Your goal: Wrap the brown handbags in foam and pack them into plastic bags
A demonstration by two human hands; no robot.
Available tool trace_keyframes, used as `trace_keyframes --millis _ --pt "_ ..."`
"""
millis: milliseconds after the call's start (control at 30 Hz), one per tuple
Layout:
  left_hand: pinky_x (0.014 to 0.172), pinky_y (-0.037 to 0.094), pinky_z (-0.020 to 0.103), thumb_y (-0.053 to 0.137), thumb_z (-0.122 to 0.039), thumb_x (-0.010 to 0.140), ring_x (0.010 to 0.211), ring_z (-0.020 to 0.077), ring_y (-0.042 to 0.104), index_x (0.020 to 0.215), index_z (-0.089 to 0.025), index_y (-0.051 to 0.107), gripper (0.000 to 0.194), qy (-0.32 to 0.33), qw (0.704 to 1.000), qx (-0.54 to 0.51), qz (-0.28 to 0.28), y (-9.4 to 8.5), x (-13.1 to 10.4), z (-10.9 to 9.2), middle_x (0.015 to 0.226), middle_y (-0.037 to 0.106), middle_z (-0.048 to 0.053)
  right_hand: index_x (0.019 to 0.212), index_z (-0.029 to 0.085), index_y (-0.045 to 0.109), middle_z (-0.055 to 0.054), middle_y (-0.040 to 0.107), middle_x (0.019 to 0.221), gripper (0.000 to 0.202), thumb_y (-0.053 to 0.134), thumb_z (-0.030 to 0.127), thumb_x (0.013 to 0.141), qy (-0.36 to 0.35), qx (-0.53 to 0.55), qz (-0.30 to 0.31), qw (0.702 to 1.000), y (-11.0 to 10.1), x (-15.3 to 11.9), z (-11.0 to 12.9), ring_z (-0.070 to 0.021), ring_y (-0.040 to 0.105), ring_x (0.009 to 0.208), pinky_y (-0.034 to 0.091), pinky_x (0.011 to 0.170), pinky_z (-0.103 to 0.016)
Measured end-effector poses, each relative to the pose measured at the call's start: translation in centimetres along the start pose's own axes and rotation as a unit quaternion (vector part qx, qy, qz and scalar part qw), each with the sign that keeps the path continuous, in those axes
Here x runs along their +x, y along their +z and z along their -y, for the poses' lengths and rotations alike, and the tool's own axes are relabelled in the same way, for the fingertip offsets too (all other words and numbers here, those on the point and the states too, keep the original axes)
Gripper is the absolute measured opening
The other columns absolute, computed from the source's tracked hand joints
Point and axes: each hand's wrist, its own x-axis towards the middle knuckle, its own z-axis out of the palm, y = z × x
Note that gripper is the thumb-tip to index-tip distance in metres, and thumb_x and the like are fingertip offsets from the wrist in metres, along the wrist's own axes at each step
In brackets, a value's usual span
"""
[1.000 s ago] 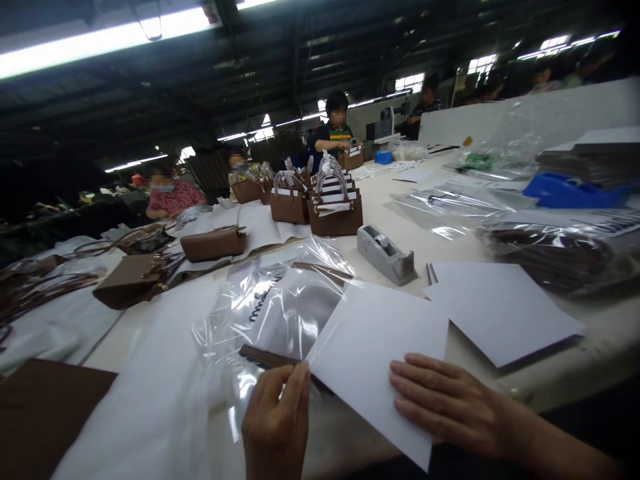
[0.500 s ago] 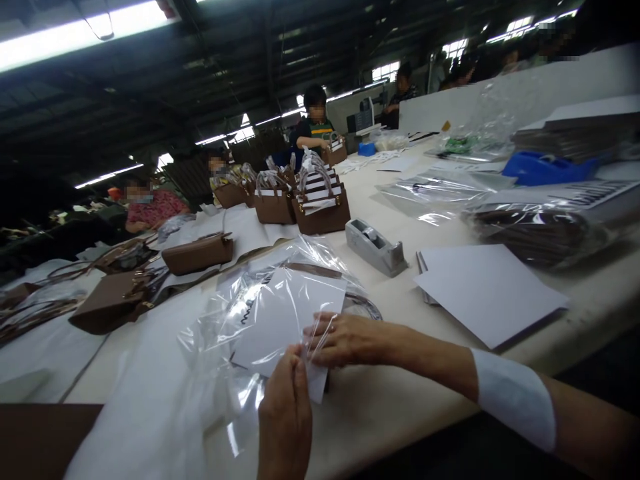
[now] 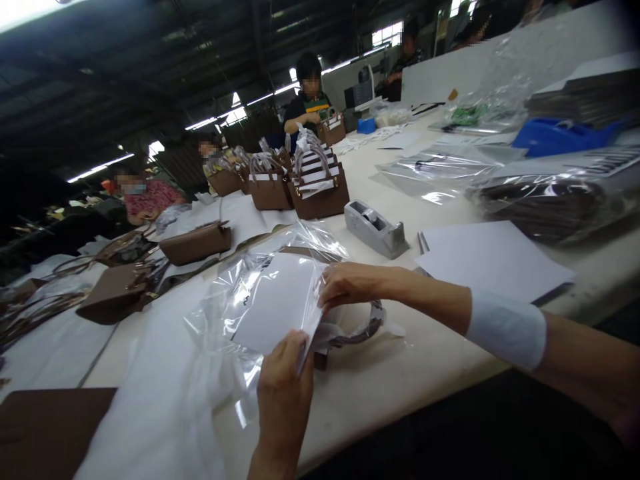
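Note:
A clear plastic bag (image 3: 220,317) lies on the table in front of me, with a white sheet (image 3: 277,300) inside or under its film; I cannot tell which layer is uppermost. My left hand (image 3: 287,367) is closed on the near edge of the film and sheet. On the right edge, my right hand (image 3: 345,283) pinches the film and sheet, lifting that side a little. Below the raised edge show a brown handbag's wrapped handles (image 3: 373,323), sticking out to the right. The rest of that handbag is mostly hidden.
A grey tape dispenser (image 3: 376,230) stands behind my right hand, and a stack of white sheets (image 3: 493,257) lies to the right. Several brown handbags (image 3: 320,193) stand farther back; others lie left. A co-worker (image 3: 310,100) handles a bag at the far end.
My right hand has gone from lying flat on the film to pinching its right edge with the sheet. That edge is raised, and more of the wrapped handles shows.

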Motion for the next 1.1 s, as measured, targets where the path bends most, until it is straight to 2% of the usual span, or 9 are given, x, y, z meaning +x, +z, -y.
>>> trace_keyframes --millis 167,267,367,500,600,733,833,967,1100 --pt "0.078 0.046 0.029 0.042 -0.034 0.088 0.092 0.0174 0.060 0.098 -0.023 0.058 0.022 -0.032 0.999 -0.021 0.010 -0.3 0.6 0.4 0.099 0.065 0.002 0.074 0.016 0.063 0.000 0.062 0.066 0.034 0.041 0.037 0.089 0.022 0.047 0.032 0.998 -0.6 0.7 -1.0 -0.0074 0.053 0.059 0.038 0.060 -0.019" --pt "0.082 0.043 0.034 0.044 -0.035 0.086 0.100 0.0214 0.057 0.101 -0.021 0.057 0.024 0.021 0.998 0.044 -0.031 1.1 0.0 0.3 0.107 0.062 0.006 0.076 0.015 0.062 -0.003 0.064 0.075 0.033 0.041 0.036 0.089 0.046 0.022 0.021 0.998 -0.1 -0.4 0.1 -0.0112 0.056 0.073 0.041 0.071 -0.023" --pt "0.086 0.038 0.040 0.048 -0.036 0.083 0.107 0.0275 0.053 0.106 -0.017 0.054 0.030 0.059 0.987 0.126 -0.087 3.0 -0.8 0.0 0.116 0.056 0.013 0.085 0.013 0.063 -0.008 0.064 0.095 0.030 0.041 0.034 0.089 0.087 -0.060 -0.069 0.992 1.1 -3.2 2.7 -0.0162 0.054 0.097 0.038 0.088 -0.029" --pt "0.088 0.036 0.043 0.051 -0.036 0.081 0.107 0.0307 0.052 0.113 -0.016 0.051 0.037 0.066 0.976 0.162 -0.131 4.1 -0.7 0.3 0.121 0.054 0.014 0.105 0.013 0.058 -0.007 0.058 0.114 0.029 0.045 0.033 0.088 0.145 -0.138 -0.130 0.971 2.1 -10.0 6.5 -0.0163 0.045 0.114 0.032 0.100 -0.031" --pt "0.085 0.038 0.043 0.050 -0.036 0.082 0.106 0.0307 0.053 0.114 -0.019 0.051 0.036 0.054 0.975 0.164 -0.142 4.0 0.1 1.5 0.120 0.055 0.012 0.119 0.016 0.050 -0.009 0.050 0.126 0.042 0.051 0.038 0.084 0.225 -0.179 -0.045 0.957 1.2 -17.1 8.1 -0.0193 0.038 0.123 0.025 0.105 -0.039" --pt "0.083 0.040 0.040 0.054 -0.036 0.078 0.104 0.0290 0.055 0.113 -0.020 0.052 0.039 0.065 0.975 0.153 -0.151 4.0 0.8 3.0 0.118 0.057 0.011 0.132 0.017 0.037 -0.013 0.035 0.137 0.059 0.059 0.030 0.078 0.350 -0.231 0.085 0.904 -0.8 -26.1 7.8 -0.0264 0.030 0.128 0.025 0.102 -0.050" --pt "0.086 0.039 0.042 0.058 -0.037 0.076 0.103 0.0292 0.055 0.115 -0.020 0.051 0.043 0.079 0.974 0.140 -0.162 3.8 0.7 2.6 0.117 0.058 0.012 0.123 0.020 0.047 -0.009 0.051 0.125 0.041 0.047 0.013 0.082 0.348 -0.265 0.094 0.894 -1.9 -29.3 7.2 -0.0225 0.045 0.118 0.035 0.096 -0.047" --pt "0.100 0.024 0.052 0.060 -0.038 0.074 0.116 0.0321 0.045 0.116 -0.019 0.051 0.046 0.085 0.975 0.130 -0.160 2.9 0.6 -0.7 0.125 0.050 0.014 0.110 0.019 0.056 -0.005 0.063 0.107 0.034 0.041 0.004 0.083 0.283 -0.345 -0.063 0.893 -3.5 -27.3 7.6 -0.0155 0.057 0.102 0.043 0.091 -0.034" --pt "0.102 0.007 0.061 0.060 -0.034 0.076 0.123 0.0336 0.036 0.106 -0.021 0.057 0.034 0.152 0.976 0.117 -0.101 3.0 1.2 -3.8 0.133 0.043 0.014 0.096 0.017 0.062 -0.005 0.068 0.086 0.019 0.056 0.012 0.078 0.324 -0.410 -0.262 0.812 -5.8 -22.8 9.1 -0.0134 0.063 0.077 0.047 0.072 -0.024"
